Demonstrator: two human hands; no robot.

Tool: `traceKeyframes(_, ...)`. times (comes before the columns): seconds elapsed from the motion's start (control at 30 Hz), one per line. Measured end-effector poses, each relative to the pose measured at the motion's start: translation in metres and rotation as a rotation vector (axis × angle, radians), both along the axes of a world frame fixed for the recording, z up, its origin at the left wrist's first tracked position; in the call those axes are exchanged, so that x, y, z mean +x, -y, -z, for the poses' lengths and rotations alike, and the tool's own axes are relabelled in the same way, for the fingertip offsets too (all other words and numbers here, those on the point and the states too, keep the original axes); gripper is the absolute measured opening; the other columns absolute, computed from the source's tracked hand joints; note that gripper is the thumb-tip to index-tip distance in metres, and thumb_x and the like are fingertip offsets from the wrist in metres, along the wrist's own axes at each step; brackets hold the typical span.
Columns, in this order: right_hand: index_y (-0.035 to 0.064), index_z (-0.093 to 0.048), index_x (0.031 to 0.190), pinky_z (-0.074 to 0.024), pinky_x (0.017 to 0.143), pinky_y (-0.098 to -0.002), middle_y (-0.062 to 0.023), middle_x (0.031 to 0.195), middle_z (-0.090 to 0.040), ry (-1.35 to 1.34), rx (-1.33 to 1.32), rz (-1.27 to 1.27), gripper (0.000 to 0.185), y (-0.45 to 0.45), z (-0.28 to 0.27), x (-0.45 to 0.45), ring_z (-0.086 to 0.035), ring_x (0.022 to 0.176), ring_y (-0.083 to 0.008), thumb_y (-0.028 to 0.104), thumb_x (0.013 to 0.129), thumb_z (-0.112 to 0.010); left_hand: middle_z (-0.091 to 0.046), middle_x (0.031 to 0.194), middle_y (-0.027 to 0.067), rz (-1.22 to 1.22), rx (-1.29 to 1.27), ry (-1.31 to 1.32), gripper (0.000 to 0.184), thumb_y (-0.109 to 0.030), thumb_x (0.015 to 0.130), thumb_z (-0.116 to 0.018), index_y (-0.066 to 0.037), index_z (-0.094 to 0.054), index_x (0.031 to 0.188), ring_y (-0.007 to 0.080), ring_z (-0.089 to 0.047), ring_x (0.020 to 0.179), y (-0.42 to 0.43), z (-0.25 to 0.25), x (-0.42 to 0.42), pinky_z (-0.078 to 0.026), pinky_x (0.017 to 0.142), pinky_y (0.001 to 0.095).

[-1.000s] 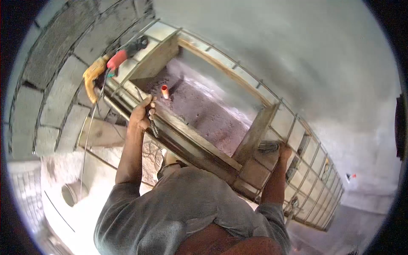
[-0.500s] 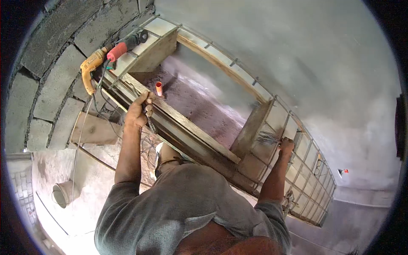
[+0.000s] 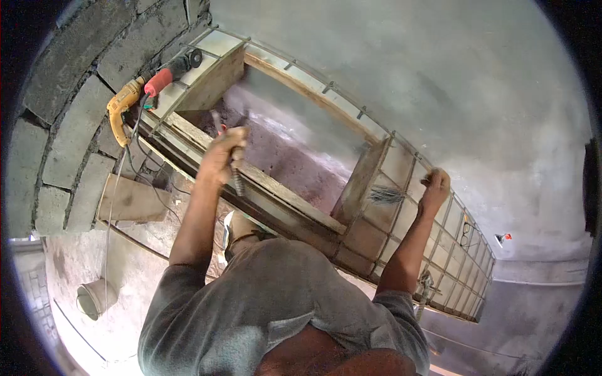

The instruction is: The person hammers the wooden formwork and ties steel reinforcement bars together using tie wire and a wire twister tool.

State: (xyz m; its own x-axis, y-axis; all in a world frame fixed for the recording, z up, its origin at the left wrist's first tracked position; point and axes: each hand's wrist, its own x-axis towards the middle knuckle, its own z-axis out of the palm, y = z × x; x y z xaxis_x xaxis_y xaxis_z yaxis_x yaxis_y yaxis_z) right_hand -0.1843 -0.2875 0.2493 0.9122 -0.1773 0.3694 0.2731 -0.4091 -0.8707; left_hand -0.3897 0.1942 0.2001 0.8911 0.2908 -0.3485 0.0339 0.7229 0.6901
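Note:
My left hand (image 3: 221, 156) is closed around a short rod-like tool with a ribbed lower end (image 3: 237, 182); its upper end is blurred. This hand is above the near wooden edge board (image 3: 282, 195) of a rectangular opening. A loose bundle of thin grey tie wires (image 3: 387, 195) lies on the rebar grid (image 3: 411, 172) right of the opening. My right hand (image 3: 437, 188) is raised beyond the bundle, apart from it, with fingers curled together. Whatever they may hold is too small to make out.
A yellow drill (image 3: 123, 106) and a red angle grinder (image 3: 164, 80) lie at the form's left end, with cords hanging down. Concrete blocks (image 3: 78, 135) form the left wall. A bucket (image 3: 94, 299) stands on the floor. Glasses (image 3: 465, 234) rest on the grid's right part.
My right hand has come away from the wire bundle, moving up and right; the bundle now lies on the grid. My left hand has risen slightly rightward with its tool. The view has shifted slightly.

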Motion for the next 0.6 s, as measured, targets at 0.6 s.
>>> traceKeyframes(0.6, 0.0038, -0.058, 0.108, -0.0478, 0.061, -0.0317, -0.0082, 0.082, -0.062, -0.623, 0.189, -0.531, 0.032, -0.216, 0.024, -0.119, -0.059, 0.070, -0.0173, 0.031, 0.095, -0.045, -0.066, 0.077, 0.0058, 0.253, 0.048, 0.059, 0.017, -0.016, 0.090, -0.059, -0.005, -0.065, 0.101, 0.0076, -0.049, 0.043, 0.133, -0.021, 0.052, -0.036, 0.037, 0.0219)
